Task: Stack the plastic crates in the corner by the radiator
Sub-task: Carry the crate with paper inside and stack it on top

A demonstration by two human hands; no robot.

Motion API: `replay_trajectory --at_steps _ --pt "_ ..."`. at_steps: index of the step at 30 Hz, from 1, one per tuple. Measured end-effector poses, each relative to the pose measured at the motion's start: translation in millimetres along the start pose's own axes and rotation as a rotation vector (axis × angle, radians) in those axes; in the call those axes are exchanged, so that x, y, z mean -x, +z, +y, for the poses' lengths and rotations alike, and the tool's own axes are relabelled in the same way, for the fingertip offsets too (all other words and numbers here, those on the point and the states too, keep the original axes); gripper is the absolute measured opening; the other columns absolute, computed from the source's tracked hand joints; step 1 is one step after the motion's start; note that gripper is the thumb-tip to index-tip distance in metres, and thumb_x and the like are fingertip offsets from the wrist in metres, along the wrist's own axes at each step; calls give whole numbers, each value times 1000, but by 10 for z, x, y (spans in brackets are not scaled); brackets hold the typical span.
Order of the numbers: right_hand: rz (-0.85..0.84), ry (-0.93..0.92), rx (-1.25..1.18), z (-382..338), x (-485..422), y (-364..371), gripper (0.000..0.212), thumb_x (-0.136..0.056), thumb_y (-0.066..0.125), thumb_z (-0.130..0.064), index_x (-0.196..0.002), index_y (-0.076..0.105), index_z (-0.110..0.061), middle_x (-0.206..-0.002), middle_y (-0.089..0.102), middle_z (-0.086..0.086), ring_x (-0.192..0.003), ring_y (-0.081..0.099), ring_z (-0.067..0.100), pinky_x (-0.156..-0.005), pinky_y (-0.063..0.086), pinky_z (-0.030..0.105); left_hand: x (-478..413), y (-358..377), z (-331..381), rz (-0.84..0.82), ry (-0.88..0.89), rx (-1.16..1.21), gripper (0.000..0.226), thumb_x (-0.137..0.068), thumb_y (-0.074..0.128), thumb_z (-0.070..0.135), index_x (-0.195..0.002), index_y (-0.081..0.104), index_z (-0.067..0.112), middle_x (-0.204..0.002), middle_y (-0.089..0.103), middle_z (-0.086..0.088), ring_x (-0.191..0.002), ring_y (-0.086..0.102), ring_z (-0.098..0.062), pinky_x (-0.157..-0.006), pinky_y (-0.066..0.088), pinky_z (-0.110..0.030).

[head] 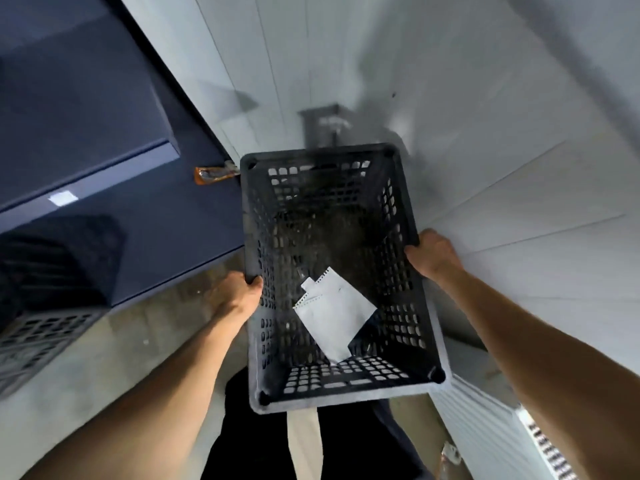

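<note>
While I look down, I hold a black plastic crate (332, 271) in the air in front of my body, with its open top turned toward me. My left hand (239, 296) grips the left long rim: the thumb lies over the edge, and the other fingers are hidden under the rim, so I cannot tell how they are bent. My right hand (433, 254) is closed around the right long rim, a little farther from me than the left one, with the knuckles outside and the fingertips hidden. The crate is between my two hands, and both touch it.

Inside it, on the perforated bottom, lies a white piece of paper (336, 317), nearer to my left thumb than to my right hand. A white radiator (485, 434) is low at my right, below my right forearm. A white wall (519, 133) stands behind the crate. Another dark crate (38, 337) rests at the far left, beside a dark blue cabinet (86, 133), well apart from my hands.
</note>
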State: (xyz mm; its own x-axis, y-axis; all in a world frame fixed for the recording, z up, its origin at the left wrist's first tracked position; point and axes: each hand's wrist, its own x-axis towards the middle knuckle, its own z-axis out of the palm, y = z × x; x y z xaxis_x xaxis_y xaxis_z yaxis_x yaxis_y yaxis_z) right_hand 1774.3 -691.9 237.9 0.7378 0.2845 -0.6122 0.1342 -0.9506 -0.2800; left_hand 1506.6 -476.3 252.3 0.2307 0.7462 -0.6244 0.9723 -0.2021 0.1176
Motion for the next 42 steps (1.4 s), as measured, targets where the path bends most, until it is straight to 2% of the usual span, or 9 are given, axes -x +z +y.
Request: replay_trajectory --at_steps 5,11,16,20,26,32,35,39,42 --pt "-4 -130 65 6 -353 -184 27 -87 56 -26 -81 61 0 -80 63 17 -79 64 36 -63 41 31 131 297 126 -27 -77 118 50 -89 55 55 -83 71 8 -75 74 -9 -71 72 -27 -63 57 -31" --pt "39 -222 161 -133 -659 -298 28 -88 55 -28 -92 63 -1 -75 58 13 -65 51 31 -51 32 28 155 552 220 -49 -125 260 43 -87 61 56 -89 75 15 -80 76 -8 -73 73 -25 -70 61 -34" --pt "43 -241 190 -229 -838 -356 15 -91 53 -20 -94 60 -7 -66 52 7 -62 51 30 -60 37 30 22 690 283 -54 -145 376 40 -83 68 54 -83 74 15 -74 74 -6 -71 73 -24 -75 61 -36" --pt "46 -201 184 -246 -1024 -328 21 -91 55 -21 -92 65 -2 -77 63 15 -77 62 36 -65 40 31 -172 737 362 -51 -145 441 35 -83 70 51 -86 74 16 -79 75 -7 -74 73 -24 -76 60 -35" --pt "50 -158 86 -298 -1184 -185 23 -91 55 -27 -98 66 -8 -84 66 16 -73 60 33 -65 42 30 -400 845 437 12 -150 420 38 -86 66 50 -94 75 15 -95 76 -3 -90 71 -24 -83 57 -34" --pt "11 -123 64 -358 -1307 -40 26 -91 54 -28 -91 67 -4 -83 66 18 -76 61 34 -67 43 31 -516 979 420 7 -204 416 38 -85 64 55 -92 76 20 -92 76 0 -88 71 -22 -77 57 -31" --pt "30 -97 70 -380 -1349 -9 25 -91 57 -26 -87 68 -3 -76 63 15 -65 54 29 -64 40 30 -534 1026 444 -17 -193 436 38 -85 64 55 -90 75 20 -83 76 1 -81 72 -20 -74 57 -29" --pt "63 -111 118 -400 -1332 -1 22 -91 56 -23 -79 61 -5 -63 54 8 -55 47 24 -62 36 28 -551 1058 428 -36 -172 473 30 -87 61 53 -95 74 27 -86 72 13 -80 70 -16 -79 57 -30" --pt "50 -120 129 -421 -1327 31 19 -91 55 -22 -86 58 -4 -64 49 5 -56 44 24 -62 34 29 -595 1055 437 -84 -146 414 40 -87 52 58 -105 70 26 -99 75 0 -86 71 -25 -84 58 -35"
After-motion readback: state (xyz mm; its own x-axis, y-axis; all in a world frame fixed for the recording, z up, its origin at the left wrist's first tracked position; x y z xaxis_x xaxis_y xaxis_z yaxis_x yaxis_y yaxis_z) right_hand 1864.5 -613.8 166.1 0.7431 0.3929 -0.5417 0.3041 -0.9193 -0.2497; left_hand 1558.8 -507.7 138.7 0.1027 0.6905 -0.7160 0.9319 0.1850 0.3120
